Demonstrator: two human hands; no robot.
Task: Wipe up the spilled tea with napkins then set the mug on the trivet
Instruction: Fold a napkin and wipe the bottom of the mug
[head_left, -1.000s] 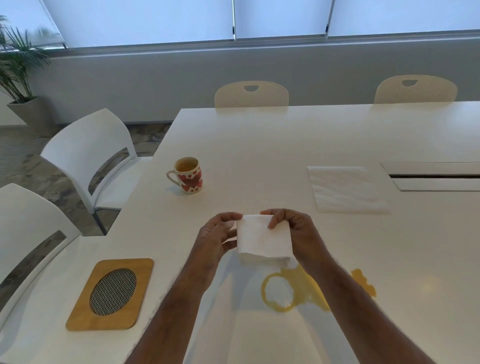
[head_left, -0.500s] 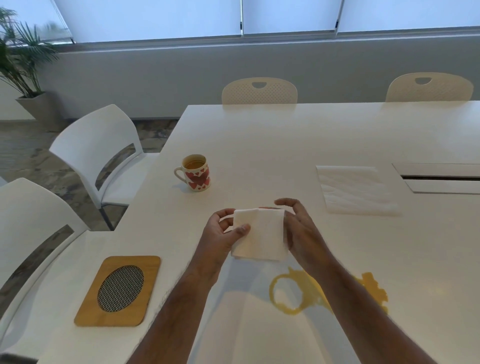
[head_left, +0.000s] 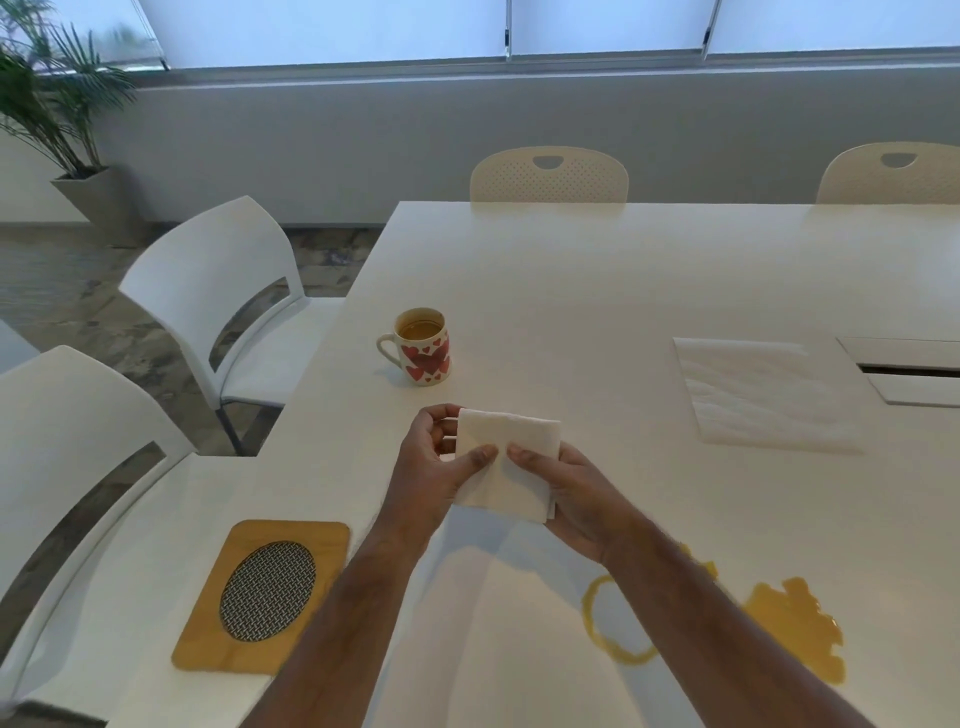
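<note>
**Napkin folded, spill not touched yet**

White conference table (head_left: 597, 270) by a row of blinds, chairs around it. Both hands hold a folded napkin (head_left: 506, 465) up off the surface — left hand (head_left: 434, 467) pinching its left edge, thumb on top, right hand (head_left: 571, 499) cupping it from underneath with the thumb pressing the middle.

Key thing for the next move: the spilled tea (head_left: 792, 631) sits down and to the right of the napkin, nearer the person, so the right hand is the closer one. It's a ring plus a blotch, spread left to right.

Mug (head_left: 422, 347) stands upright just beyond the hands, handle left, trivet (head_left: 265, 597) near the left edge. Right forearm covers part of the spill, so I can't tell how far it runs. Spare napkin (head_left: 763, 395) lies flat to the right.
</note>
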